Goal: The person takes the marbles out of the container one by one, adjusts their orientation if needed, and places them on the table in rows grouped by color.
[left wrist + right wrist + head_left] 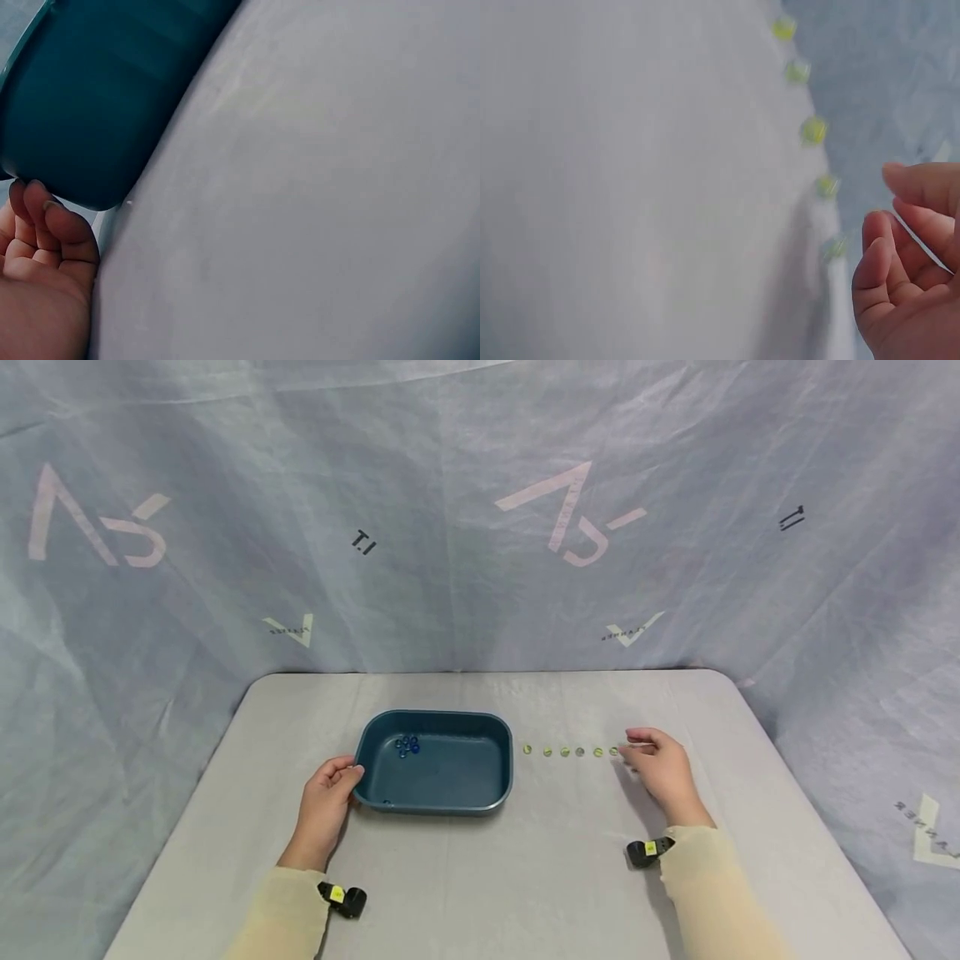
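A dark teal rectangular tray (457, 777) stands left of centre on the table. My left hand (325, 806) grips its left end, thumb at the rim; in the left wrist view the fingers (71, 229) curl against the outer wall. Several blue glass marbles (416, 748) cluster in the tray's back left, and another small marble (387, 802) lies by its front wall. To the right, several clear yellow-green marbles (565, 752) form a line, one of them greyer. My right hand (663, 777) hovers at the line's right end, thumb and fingers apart, with nothing visible between them.
A pale cloth covers the table (525, 893), whose back edge meets a hanging grey printed curtain (450, 527). Curtain also surrounds both sides. Small black cameras (348, 902) are strapped at both wrists over cream sleeves (281, 914).
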Demonstrator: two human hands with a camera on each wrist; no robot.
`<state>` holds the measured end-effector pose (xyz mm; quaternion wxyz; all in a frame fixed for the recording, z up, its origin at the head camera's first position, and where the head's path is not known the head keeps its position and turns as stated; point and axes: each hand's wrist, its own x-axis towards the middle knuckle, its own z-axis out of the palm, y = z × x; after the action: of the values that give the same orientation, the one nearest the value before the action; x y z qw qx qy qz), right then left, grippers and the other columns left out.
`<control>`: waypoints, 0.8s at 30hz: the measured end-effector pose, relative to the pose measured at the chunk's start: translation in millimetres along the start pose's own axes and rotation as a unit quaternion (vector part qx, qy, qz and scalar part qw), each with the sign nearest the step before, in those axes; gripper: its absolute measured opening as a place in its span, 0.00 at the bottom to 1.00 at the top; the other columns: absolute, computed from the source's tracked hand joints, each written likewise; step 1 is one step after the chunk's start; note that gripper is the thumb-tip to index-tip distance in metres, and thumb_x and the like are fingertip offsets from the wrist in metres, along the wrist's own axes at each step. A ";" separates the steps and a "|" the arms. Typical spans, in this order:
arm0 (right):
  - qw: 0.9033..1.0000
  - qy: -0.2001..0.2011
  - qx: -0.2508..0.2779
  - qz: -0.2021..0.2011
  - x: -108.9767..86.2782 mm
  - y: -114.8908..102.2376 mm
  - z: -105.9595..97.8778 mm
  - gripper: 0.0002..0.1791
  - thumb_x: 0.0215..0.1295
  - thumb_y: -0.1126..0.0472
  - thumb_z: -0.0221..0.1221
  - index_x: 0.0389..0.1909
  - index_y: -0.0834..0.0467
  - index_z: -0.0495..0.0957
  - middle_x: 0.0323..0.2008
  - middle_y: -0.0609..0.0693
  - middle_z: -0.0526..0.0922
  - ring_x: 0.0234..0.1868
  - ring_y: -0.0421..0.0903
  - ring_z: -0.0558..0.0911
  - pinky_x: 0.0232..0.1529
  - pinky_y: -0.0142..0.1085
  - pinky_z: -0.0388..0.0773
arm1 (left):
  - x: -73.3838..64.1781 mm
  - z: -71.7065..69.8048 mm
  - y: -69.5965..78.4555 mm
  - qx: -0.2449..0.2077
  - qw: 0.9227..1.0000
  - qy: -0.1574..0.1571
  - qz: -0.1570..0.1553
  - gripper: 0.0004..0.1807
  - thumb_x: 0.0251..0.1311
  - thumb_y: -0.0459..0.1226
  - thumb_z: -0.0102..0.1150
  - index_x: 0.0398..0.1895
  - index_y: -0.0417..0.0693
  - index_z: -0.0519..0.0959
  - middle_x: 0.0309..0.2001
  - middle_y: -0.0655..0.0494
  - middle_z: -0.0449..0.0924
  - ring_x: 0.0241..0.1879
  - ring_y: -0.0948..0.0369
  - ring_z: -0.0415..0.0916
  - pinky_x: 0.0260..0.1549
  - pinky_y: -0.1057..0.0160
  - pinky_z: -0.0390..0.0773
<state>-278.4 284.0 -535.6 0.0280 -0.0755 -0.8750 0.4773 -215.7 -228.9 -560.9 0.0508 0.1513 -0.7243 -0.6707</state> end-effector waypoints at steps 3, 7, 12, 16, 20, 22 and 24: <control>0.999 0.004 0.006 -0.049 -4.8 -16.6 8.5 0.21 0.71 0.58 0.66 0.59 0.64 0.79 0.50 0.59 0.84 0.44 0.49 0.82 0.38 0.29 0.77 | 0.5 0.2 -0.3 0.000 1.000 0.001 0.004 0.18 0.73 0.40 0.60 0.59 0.36 0.76 0.40 0.49 0.80 0.35 0.64 0.75 0.36 0.67 0.78; 0.994 -0.001 0.019 -0.106 -11.9 -41.0 25.9 0.17 0.71 0.59 0.66 0.55 0.63 0.81 0.44 0.57 0.84 0.43 0.47 0.81 0.41 0.27 0.75 | 1.4 0.1 -1.0 0.002 1.000 0.003 0.005 0.18 0.73 0.38 0.60 0.58 0.36 0.76 0.39 0.50 0.80 0.34 0.64 0.75 0.35 0.67 0.77; 0.988 -0.035 0.022 -0.147 -21.9 -67.1 49.4 0.14 0.71 0.60 0.66 0.53 0.60 0.82 0.42 0.53 0.85 0.41 0.46 0.82 0.42 0.32 0.77 | 2.0 -0.4 -1.0 0.000 1.000 0.001 0.004 0.18 0.74 0.38 0.59 0.59 0.35 0.76 0.40 0.47 0.80 0.34 0.64 0.75 0.35 0.67 0.78; 0.980 -0.064 0.004 -0.188 -28.2 -85.0 65.7 0.13 0.70 0.62 0.66 0.53 0.59 0.82 0.41 0.51 0.85 0.40 0.46 0.81 0.42 0.38 0.78 | 1.4 0.1 -0.2 0.003 1.000 0.006 0.001 0.18 0.73 0.38 0.59 0.59 0.36 0.76 0.41 0.47 0.80 0.35 0.63 0.75 0.35 0.67 0.77; 0.967 -0.079 -0.032 -0.240 -33.0 -98.1 78.7 0.13 0.68 0.64 0.67 0.52 0.60 0.83 0.41 0.50 0.84 0.39 0.45 0.80 0.41 0.40 0.79 | 0.7 1.5 0.1 0.006 1.000 0.008 0.003 0.18 0.74 0.39 0.59 0.60 0.37 0.75 0.41 0.47 0.79 0.35 0.63 0.74 0.36 0.68 0.77; 0.958 -0.089 -0.049 -0.266 -35.3 -104.0 84.6 0.13 0.68 0.64 0.67 0.52 0.61 0.83 0.41 0.50 0.84 0.38 0.44 0.80 0.40 0.40 0.79 | 0.6 1.9 0.0 0.008 1.000 0.008 0.003 0.18 0.74 0.39 0.59 0.59 0.37 0.76 0.41 0.48 0.79 0.35 0.63 0.74 0.35 0.68 0.77; 0.948 -0.104 -0.067 -0.293 -36.8 -109.2 90.7 0.13 0.68 0.64 0.67 0.51 0.61 0.83 0.42 0.50 0.84 0.38 0.44 0.80 0.39 0.39 0.80 | 0.9 1.8 -0.5 0.008 1.000 0.008 0.002 0.17 0.74 0.38 0.59 0.59 0.37 0.76 0.40 0.48 0.79 0.34 0.63 0.74 0.35 0.68 0.77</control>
<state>-264.6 144.6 -492.4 0.0706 0.2323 -0.8866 0.3938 -217.0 -227.4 -561.6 0.0571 0.1559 -0.7293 -0.6637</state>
